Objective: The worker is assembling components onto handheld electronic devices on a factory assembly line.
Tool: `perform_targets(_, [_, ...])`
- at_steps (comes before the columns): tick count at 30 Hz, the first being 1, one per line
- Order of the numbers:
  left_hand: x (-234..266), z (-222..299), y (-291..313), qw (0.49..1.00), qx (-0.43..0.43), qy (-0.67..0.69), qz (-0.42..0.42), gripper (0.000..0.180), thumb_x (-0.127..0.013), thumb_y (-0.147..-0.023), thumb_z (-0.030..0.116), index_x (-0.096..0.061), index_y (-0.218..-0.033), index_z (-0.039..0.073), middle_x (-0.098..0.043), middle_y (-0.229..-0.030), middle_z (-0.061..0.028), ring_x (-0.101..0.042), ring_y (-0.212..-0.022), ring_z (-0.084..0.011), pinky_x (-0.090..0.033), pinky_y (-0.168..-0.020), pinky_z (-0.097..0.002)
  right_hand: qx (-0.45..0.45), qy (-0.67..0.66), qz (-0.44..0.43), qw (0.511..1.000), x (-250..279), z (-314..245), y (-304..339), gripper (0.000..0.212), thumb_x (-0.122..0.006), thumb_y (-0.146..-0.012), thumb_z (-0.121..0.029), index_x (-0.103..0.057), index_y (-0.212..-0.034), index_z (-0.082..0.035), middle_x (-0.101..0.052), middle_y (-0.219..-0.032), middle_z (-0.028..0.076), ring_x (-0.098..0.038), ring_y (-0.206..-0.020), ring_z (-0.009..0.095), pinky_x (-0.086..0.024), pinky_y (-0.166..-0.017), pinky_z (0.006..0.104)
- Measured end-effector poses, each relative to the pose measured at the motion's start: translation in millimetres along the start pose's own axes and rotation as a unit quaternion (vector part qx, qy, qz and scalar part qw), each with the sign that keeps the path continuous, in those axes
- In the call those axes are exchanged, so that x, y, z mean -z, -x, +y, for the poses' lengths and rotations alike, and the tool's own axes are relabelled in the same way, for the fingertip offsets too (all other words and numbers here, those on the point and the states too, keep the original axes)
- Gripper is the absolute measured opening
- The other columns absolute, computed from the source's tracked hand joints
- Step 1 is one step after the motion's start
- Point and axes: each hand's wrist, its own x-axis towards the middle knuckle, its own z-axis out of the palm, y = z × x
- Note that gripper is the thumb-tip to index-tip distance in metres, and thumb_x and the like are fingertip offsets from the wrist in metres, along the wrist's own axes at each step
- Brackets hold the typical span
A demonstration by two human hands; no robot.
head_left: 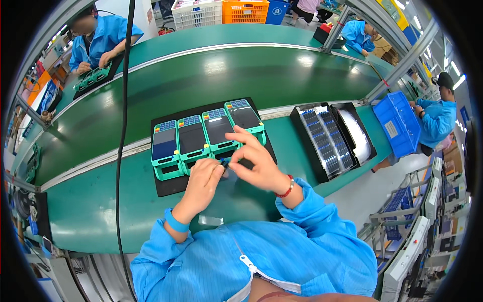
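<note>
Head view, person in a blue smock sitting at a green table [100, 211] beside a green conveyor belt [211, 75]. The left hand [204, 182] and the right hand [256, 158] are meeting over the near edge of a black tray [168, 185] lying on the table. Between them a small dark part [225, 162] is being held: left thumb and forefinger are closing on it from the left, and the right thumb and forefinger are pinching it from the right, while the remaining right fingers [241, 135] are spreading up and away. The part is too small to identify further. On the tray four green-cased handheld terminals [190, 137] are lying side by side in a row, dark screens facing up, small keypads at the far end; the part is hovering just in front of the third one from the left, near its lower edge. A blue wristband [176, 221] is sitting on the left wrist, a red bead bracelet [289, 187] on the right. Right of the tray, well apart from the hands, a second black tray [326, 138] is holding rows of small dark components. A small clear film piece [210, 220] is lying on the table near the left forearm. A black cable [121, 146] is hanging down across the left of the view.
</note>
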Motion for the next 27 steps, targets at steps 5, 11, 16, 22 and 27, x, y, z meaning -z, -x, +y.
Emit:
perform_targets(5, [1.6,2.4,-4.5,0.989,0.111,0.101,0.0,0.029,-0.043,-0.094,0.018,-0.06,-0.078,0.0,-0.057,-0.077,-0.0119,-0.05,-0.079,-0.0269,-0.04,-0.072,-0.0363,0.012,0.069,0.085,0.994,20.1,-2.2,4.4,0.01,-0.067,-0.074,-0.008,-0.059,-0.08,-0.006,-0.048,-0.128,0.014,-0.034,-0.129,0.037,-0.031,-0.102,0.0441])
perform_targets(11, [-12.2,8.8,-11.7,0.998,-0.036,0.013,-0.046,0.028,-0.046,-0.092,0.018,-0.059,-0.074,0.002,-0.056,-0.076,-0.01,-0.05,-0.079,-0.028,-0.038,-0.074,-0.0371,-0.197,-0.168,-0.063,0.964,28.6,3.3,6.4,0.016,-0.069,-0.077,-0.016,-0.062,-0.087,-0.007,-0.044,-0.133,0.014,-0.035,-0.129,0.033,-0.032,-0.101,0.041])
perform_targets(16, [-16.5,6.9,-9.5,0.98,0.101,0.163,-0.052,0.028,-0.044,-0.093,0.02,-0.059,-0.076,0.002,-0.056,-0.076,-0.0102,-0.05,-0.079,-0.0277,-0.039,-0.073,-0.0374,0.003,-0.024,0.018,1.0,21.4,-3.3,8.9,0.011,-0.067,-0.076,-0.007,-0.058,-0.082,-0.006,-0.047,-0.129,0.014,-0.036,-0.128,0.034,-0.032,-0.101,0.0426])
perform_targets(22, [-23.2,7.5,-19.0,0.985,-0.065,-0.151,-0.05,0.01,-0.053,-0.084,0.012,-0.054,-0.079,0.003,-0.056,-0.085,-0.0108,-0.051,-0.088,-0.0303,-0.039,-0.077,-0.0382,-0.069,0.047,0.258,0.962,47.0,50.2,14.7,0.01,-0.068,-0.076,-0.006,-0.061,-0.083,-0.003,-0.051,-0.123,0.014,-0.048,-0.117,0.028,-0.037,-0.097,0.0357])
perform_targets(27, [-45.7,10.6,-33.5,0.958,-0.146,-0.245,-0.014,0.011,-0.061,-0.079,0.011,-0.057,-0.076,0.001,-0.057,-0.107,-0.0098,-0.044,-0.115,-0.0331,-0.033,-0.095,-0.0465,-0.119,0.079,0.283,0.948,22.9,91.5,14.0,0.011,-0.069,-0.078,-0.013,-0.064,-0.082,-0.004,-0.055,-0.118,0.013,-0.049,-0.114,0.026,-0.04,-0.093,0.0346])
